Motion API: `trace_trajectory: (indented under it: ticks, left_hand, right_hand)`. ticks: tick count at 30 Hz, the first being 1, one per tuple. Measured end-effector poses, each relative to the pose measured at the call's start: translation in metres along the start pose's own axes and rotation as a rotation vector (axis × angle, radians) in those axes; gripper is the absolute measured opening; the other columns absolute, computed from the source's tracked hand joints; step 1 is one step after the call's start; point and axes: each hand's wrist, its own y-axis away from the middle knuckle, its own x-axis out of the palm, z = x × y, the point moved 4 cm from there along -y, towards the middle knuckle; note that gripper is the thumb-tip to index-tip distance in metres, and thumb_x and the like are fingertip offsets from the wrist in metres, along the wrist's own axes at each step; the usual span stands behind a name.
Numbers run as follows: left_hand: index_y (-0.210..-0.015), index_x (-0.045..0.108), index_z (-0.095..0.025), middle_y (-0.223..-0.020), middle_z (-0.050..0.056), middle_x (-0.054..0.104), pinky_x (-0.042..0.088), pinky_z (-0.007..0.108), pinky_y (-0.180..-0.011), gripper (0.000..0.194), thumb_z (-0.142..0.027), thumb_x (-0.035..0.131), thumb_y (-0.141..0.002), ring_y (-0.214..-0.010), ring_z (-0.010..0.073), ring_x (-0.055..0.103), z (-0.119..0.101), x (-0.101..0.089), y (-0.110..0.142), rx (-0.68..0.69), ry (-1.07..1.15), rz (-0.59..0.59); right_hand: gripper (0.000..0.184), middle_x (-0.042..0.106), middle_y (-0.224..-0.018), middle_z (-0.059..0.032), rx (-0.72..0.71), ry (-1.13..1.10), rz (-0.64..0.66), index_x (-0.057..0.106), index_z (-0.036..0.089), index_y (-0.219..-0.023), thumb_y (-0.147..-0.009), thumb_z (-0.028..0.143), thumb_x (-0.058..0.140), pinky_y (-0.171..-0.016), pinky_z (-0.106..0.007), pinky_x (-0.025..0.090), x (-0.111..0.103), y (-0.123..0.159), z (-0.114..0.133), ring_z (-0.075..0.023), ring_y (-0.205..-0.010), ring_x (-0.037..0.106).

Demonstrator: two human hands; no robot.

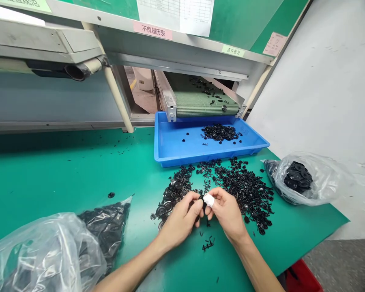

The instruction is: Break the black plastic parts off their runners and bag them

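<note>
Left hand (179,219): curling almost shut, pinching a small black part (201,201) at the fingertips, with the part mostly hidden by the fingers.
Right hand (228,213): closing in from the opposite side, with white tape (209,199) wrapped around one fingertip and touching the same part; firmness of grip impossible to tell.
Loose heap (243,194): spreading across the green mat (48,174), directly beneath and around both hands, and consisting of black parts.
Blue tray (170,150): sitting behind the heap, holding a smaller black cluster (220,132).
Conveyor belt (200,103): ending above the tray, carrying scattered black parts.
Right plastic bag (324,178): lying beside the heap, holding stacked black discs (298,176).
Left plastic bag (39,259): lying near the left forearm, holding a large black mass.
Progress: most visible parts remaining loose on the mat; fewer sitting in the tray.
</note>
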Motion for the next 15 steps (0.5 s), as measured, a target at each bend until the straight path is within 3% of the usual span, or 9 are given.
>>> trace_trajectory:
  ticks: [5,9,15]
  left_hand:
    - [-0.077,0.047,-0.022,-0.058,-0.006,0.050,0.029,0.017,-0.033,0.025,-0.042,0.041,-0.091,-0.039,0.0081,0.038,-0.003,-0.007,0.000,-0.061,-0.062,-0.012]
    - [-0.071,0.048,-0.022,-0.057,-0.006,0.047,0.031,0.019,-0.040,0.026,-0.038,0.042,-0.091,-0.044,0.0096,0.039,-0.005,-0.010,0.001,0.007,-0.184,0.056]
    - [-0.069,0.046,-0.022,-0.058,-0.004,0.049,0.032,0.022,-0.050,0.034,-0.041,0.036,-0.095,-0.052,0.0126,0.043,-0.005,-0.008,0.001,0.091,-0.310,0.126]
  right_hand:
    - [0.021,0.066,-0.078,-0.0005,-0.084,0.150,0.177,0.061,0.018,-0.098,-0.078,0.014,0.055,-0.054,-0.022,0.050,0.003,0.009,0.008,-0.0117,-0.062,0.060]
    - [0.026,0.064,-0.077,0.0013,-0.231,0.444,0.226,0.064,0.020,-0.088,-0.076,0.004,0.048,-0.062,-0.022,0.047,-0.002,0.014,0.024,-0.0115,-0.069,0.057]
    - [0.028,0.067,-0.075,0.0021,-0.242,0.520,0.349,0.063,0.019,-0.088,-0.074,0.002,0.048,-0.059,-0.022,0.045,-0.003,0.015,0.036,-0.0112,-0.064,0.058]
